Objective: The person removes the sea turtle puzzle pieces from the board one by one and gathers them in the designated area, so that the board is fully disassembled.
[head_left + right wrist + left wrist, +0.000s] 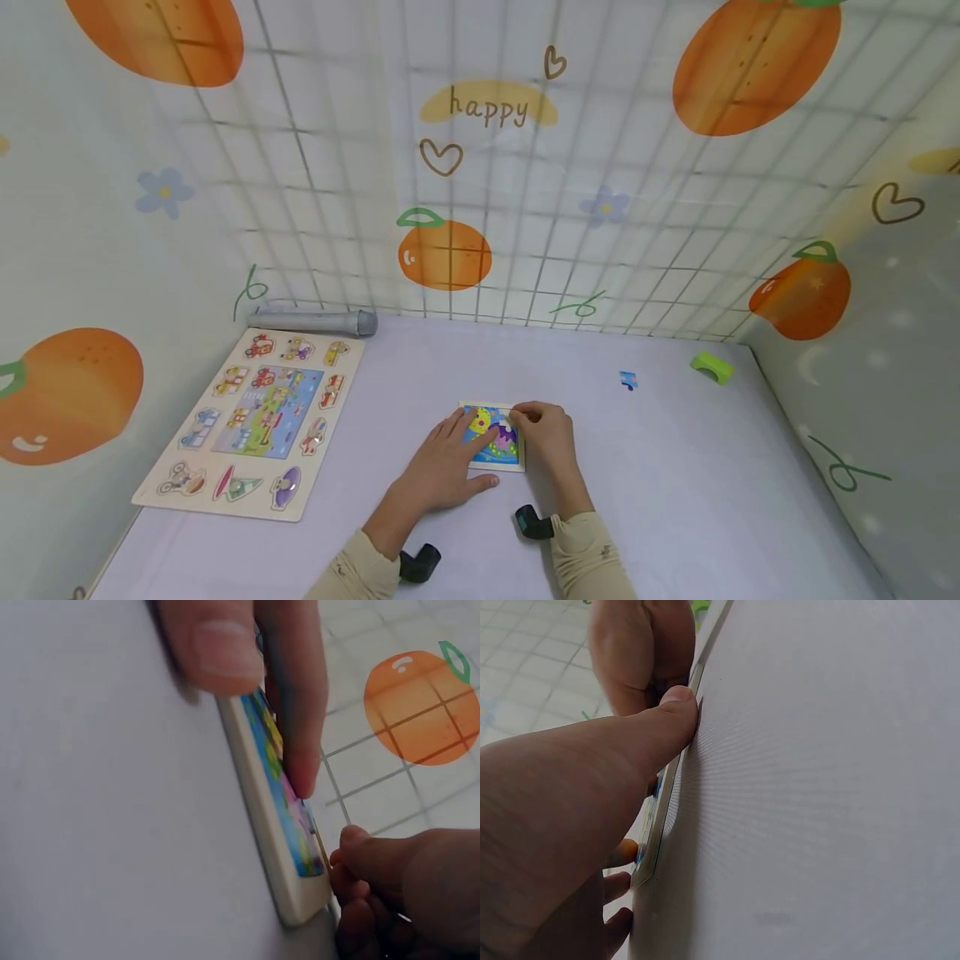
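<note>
A small jigsaw puzzle [498,452] in a pale wooden frame lies on the table, with a bright yellow, purple and blue picture. My left hand [444,463] rests across its left side, fingers spread over the picture; the thumb [676,712] lies along the near edge. At the upper right corner, my right hand [551,437] bends its fingers and pinches what seems to be a puzzle piece, mostly hidden by the fingers. The right wrist view shows the right hand [412,881] with thumb and fingers together beside the frame. A loose blue puzzle piece [628,381] lies farther right.
On the left lies a large wooden peg puzzle board [202,425] with vehicle shapes. A grey microphone [311,322] sits behind it. A green arched block [712,367] stands at the back right. Printed curtains over a wire grid [517,275] close off the back and sides.
</note>
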`<state>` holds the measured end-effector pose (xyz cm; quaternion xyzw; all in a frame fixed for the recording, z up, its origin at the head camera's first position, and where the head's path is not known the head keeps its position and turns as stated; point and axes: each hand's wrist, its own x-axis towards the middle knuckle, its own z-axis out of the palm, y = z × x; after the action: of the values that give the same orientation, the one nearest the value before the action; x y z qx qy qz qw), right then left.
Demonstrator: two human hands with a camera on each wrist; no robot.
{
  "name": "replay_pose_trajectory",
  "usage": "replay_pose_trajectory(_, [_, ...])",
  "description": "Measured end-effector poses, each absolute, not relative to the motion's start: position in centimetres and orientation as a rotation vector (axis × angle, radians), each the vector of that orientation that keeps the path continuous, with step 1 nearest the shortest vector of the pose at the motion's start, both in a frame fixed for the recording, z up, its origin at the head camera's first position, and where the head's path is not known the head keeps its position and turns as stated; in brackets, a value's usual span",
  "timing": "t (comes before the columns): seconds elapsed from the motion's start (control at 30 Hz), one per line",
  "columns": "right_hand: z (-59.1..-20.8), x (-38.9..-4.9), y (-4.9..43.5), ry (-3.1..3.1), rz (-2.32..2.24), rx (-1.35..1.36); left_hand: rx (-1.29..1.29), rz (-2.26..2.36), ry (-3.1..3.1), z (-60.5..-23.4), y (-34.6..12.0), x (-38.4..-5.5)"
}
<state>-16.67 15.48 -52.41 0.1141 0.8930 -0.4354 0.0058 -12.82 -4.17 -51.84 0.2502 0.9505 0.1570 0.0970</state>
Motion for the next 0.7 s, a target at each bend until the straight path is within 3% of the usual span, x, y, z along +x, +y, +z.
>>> replay_pose_trajectory(0.7, [-51.6, -16.5, 14.2, 2.772, -1.250, 0.357, 0.761, 0.448, 2.831, -51.9, -4.2, -12.8])
